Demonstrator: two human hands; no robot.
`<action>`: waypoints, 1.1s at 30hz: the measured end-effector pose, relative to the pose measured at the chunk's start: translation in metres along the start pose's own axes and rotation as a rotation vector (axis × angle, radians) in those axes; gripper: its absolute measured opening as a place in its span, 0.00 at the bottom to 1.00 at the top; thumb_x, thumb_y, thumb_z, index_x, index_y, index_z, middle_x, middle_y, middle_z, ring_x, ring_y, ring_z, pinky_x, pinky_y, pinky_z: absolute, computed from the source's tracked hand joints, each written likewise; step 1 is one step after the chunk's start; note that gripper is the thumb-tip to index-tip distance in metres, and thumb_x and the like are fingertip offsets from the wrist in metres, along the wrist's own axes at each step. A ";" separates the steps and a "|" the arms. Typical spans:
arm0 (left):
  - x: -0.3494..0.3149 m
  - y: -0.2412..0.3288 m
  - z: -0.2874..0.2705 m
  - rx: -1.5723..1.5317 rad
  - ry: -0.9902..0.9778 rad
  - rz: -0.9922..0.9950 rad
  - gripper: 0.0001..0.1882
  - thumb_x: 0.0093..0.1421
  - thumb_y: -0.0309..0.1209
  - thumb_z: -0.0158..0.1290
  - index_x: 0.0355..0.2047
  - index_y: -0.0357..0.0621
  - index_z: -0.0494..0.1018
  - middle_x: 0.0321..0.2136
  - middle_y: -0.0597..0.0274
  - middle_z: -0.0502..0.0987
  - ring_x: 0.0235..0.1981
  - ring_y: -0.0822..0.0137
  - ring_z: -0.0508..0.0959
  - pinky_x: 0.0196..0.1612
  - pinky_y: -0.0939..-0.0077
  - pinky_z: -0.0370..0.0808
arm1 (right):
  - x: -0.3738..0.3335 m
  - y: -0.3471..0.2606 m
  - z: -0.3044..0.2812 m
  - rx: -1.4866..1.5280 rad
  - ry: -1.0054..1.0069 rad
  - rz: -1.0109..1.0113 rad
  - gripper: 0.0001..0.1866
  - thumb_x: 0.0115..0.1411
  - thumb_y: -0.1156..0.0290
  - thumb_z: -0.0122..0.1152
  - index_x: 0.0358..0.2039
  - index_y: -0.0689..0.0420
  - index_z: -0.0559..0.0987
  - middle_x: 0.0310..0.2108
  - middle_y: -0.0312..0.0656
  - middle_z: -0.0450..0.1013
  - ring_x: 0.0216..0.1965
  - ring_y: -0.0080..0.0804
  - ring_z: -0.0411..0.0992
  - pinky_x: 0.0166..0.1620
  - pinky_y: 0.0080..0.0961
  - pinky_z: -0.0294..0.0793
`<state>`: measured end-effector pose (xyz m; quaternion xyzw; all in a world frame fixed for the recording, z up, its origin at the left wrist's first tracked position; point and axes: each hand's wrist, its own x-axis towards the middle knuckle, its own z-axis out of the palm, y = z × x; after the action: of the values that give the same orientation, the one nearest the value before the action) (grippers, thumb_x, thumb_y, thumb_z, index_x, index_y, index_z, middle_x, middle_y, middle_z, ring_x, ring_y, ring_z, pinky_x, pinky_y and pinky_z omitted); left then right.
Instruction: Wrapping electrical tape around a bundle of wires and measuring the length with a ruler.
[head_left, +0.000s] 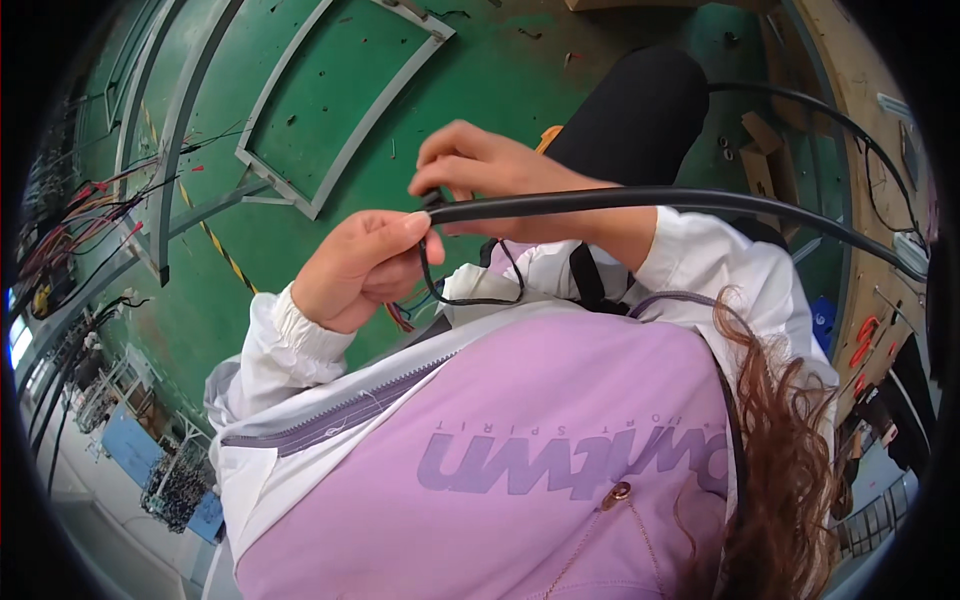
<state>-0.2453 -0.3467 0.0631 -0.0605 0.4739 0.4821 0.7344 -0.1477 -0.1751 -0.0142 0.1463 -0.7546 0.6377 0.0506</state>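
Observation:
A thick black cable (620,199) runs in from the right edge, over my right wrist, and ends at my fingers. My left hand (362,262) pinches it near its end between thumb and fingers. Above that end, my right hand (485,168) has curled fingers around a small black piece (432,197), whose kind I cannot make out. From beneath my left fingers a thin black cord (470,301) hangs in a loop in front of my lap. Some thin coloured wires (398,318) show just below my left hand.
A grey metal frame (385,105) stands over the green floor (335,90). At the left, bundles of coloured wires (90,215) hang by metal bars. A wooden bench (868,80) with red-handled tools (864,342) lies at the right, near an open cardboard box (765,165).

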 end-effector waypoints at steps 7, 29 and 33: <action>0.035 -0.001 -0.022 1.317 0.282 0.374 0.12 0.52 0.36 0.54 0.32 0.40 0.73 0.15 0.55 0.70 0.13 0.66 0.68 0.19 0.76 0.65 | -0.058 -0.009 0.042 0.549 0.013 0.651 0.26 0.53 0.73 0.57 0.53 0.58 0.63 0.46 0.36 0.64 0.42 0.23 0.63 0.45 0.21 0.64; 0.049 -0.027 -0.003 0.532 0.223 0.466 0.11 0.53 0.33 0.55 0.28 0.35 0.74 0.15 0.72 0.68 0.17 0.81 0.63 0.22 0.84 0.60 | 0.000 -0.016 0.033 0.783 0.716 0.667 0.18 0.55 0.63 0.55 0.41 0.60 0.66 0.36 0.37 0.64 0.37 0.21 0.64 0.41 0.17 0.64; 0.052 -0.020 -0.026 0.069 -0.139 0.267 0.22 0.59 0.43 0.46 0.31 0.31 0.72 0.09 0.76 0.55 0.11 0.82 0.50 0.19 0.83 0.51 | -0.014 -0.013 0.023 0.690 0.589 0.442 0.27 0.55 0.63 0.54 0.54 0.55 0.60 0.47 0.40 0.62 0.42 0.23 0.63 0.46 0.19 0.63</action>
<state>-0.2417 -0.3375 0.0022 0.0618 0.4423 0.5617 0.6965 -0.1280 -0.1973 -0.0097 -0.1948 -0.4664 0.8597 0.0738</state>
